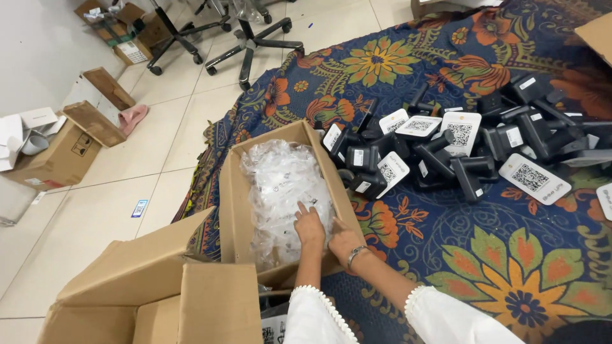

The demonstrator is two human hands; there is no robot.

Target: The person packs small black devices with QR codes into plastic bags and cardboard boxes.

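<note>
An open cardboard box (233,191) lies on a flowered blue cloth (510,267), filled with clear plastic wrap (280,185). My left hand (310,226) presses flat on the wrap inside the box near its front right corner. Beside it, my right hand (343,239), with a bracelet at the wrist, reaches into the same corner, its fingers tucked against the box wall; whether it grips the wrap is hidden. Both sleeves are white with a scalloped edge.
A heap of black devices (446,159) with white tags spreads over the cloth to the right of the box. A larger open carton (153,293) sits at the near left. Another carton (64,153), a pink slipper (132,118) and chair bases (248,44) stand on the tiled floor.
</note>
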